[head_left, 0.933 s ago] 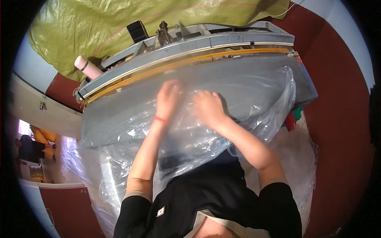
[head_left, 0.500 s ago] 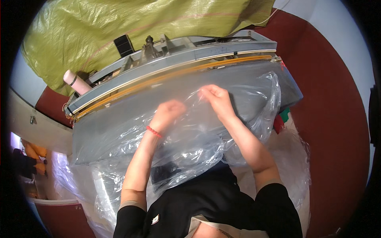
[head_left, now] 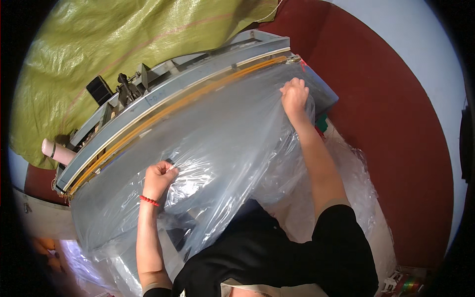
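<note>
- Yellow-green woven tarpaulin (head_left: 114, 54): draped over the upper left, behind the machine; creased, with a faint reddish stripe across it.
- Pale cylindrical roll (head_left: 57, 151): projects from under the tarpaulin at the machine's left end; partly in shadow.
- Sealing machine (head_left: 163, 101): long grey bed running diagonally from lower left to upper right; a yellow-orange strip (head_left: 198, 96) follows its front edge; a black box and small fittings stand on its far side toward the left.
- Left hand (head_left: 159, 178): closed in a fist, pinching a fold of the clear plastic bag (head_left: 232, 133) near the bed's left half; a red cord bracelet (head_left: 148, 200) sits on the wrist.
- Clear plastic bag: large, transparent, spread across the grey bed between both hands; pulled fairly smooth in the middle, crumpled toward the person's body; its lower part hangs off the near edge over the black shirt.
- Right hand (head_left: 294, 94): closed, gripping the bag's edge at the bed's right end, close to the yellow-orange strip; arm stretched out.
- Loose plastic film (head_left: 363, 193): bunched on the floor to the person's right, against the red wall panel (head_left: 391, 119).
- Small coloured objects (head_left: 403, 284): lower right corner; too small to identify.
</note>
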Tool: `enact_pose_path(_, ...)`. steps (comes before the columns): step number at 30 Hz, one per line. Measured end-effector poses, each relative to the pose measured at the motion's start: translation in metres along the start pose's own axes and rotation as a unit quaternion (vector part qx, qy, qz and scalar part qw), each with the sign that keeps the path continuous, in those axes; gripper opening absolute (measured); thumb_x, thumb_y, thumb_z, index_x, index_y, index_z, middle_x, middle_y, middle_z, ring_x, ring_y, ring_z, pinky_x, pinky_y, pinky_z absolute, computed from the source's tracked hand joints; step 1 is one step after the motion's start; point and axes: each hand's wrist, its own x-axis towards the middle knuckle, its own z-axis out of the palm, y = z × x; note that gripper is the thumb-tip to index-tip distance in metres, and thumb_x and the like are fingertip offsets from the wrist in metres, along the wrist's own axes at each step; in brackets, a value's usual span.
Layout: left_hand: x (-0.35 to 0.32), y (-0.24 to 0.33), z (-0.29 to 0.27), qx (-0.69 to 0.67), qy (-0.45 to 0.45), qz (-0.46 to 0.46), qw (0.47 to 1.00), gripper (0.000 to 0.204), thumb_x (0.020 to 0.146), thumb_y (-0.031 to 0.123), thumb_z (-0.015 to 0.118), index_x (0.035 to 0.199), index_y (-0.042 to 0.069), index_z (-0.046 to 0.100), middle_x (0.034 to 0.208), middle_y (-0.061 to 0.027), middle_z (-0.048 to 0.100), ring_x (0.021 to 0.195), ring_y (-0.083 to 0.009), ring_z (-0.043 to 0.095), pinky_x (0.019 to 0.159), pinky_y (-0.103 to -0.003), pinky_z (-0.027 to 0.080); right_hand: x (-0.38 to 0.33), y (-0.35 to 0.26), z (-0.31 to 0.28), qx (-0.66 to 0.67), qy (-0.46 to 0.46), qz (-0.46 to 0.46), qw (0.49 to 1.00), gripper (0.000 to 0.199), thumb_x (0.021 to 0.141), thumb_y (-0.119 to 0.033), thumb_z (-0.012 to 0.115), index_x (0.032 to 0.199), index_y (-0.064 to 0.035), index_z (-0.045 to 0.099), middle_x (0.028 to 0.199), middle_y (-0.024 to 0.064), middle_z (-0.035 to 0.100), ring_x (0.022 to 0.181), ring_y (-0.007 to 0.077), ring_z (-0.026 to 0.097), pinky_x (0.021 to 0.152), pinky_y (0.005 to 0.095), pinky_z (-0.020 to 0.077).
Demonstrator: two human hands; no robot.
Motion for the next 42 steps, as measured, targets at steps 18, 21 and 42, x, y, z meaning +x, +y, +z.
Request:
enact_pose_path(18, -0.124, -0.042, -0.131, -0.003, -0.117, -0.136, 0.984, 0.005, 0.077, 0.007, 0.061, 0.074, 0.004, 0.058, 0.063, 0.0002, 0.056, 0.053, -0.0049, 0.049, 0.045, -0.02, 0.038, 0.005, 0.011, 0.02, 0.101, -0.106, 0.095, 0.985, 0.023, 0.078, -0.025, 0.055, 0.087, -0.0058, 0.063, 0.094, 0.0134, 0.06, 0.091, 0.0297, 0.055, 0.079, 0.0405, 0.0426)
enact_pose_path(21, -0.142, -0.068, -0.174, 0.022, -0.063, -0.146, 0.987, 0.007, 0.077, 0.008, 0.062, 0.075, 0.003, 0.058, 0.066, 0.0011, 0.056, 0.058, -0.0053, 0.05, 0.051, -0.02, 0.041, 0.008, 0.042, 0.023, 0.076, -0.08, 0.117, 0.987, 0.02, 0.079, -0.025, 0.055, 0.081, -0.0068, 0.062, 0.093, 0.0097, 0.06, 0.088, 0.0275, 0.056, 0.076, 0.0386, 0.0434)
enact_pose_path(42, -0.137, -0.113, -0.177, 0.279, 0.413, -0.033, 0.867, 0.031, 0.069, 0.015, 0.067, 0.096, 0.007, 0.054, 0.062, -0.0073, 0.057, 0.057, -0.0197, 0.055, 0.054, -0.031, 0.042, 0.033, 0.119, 0.02, 0.424, -0.061, 0.198, 0.882, 0.027, 0.085, -0.025, 0.055, 0.094, 0.0002, 0.058, 0.088, 0.0035, 0.059, 0.081, 0.0118, 0.051, 0.076, 0.025, 0.0403)
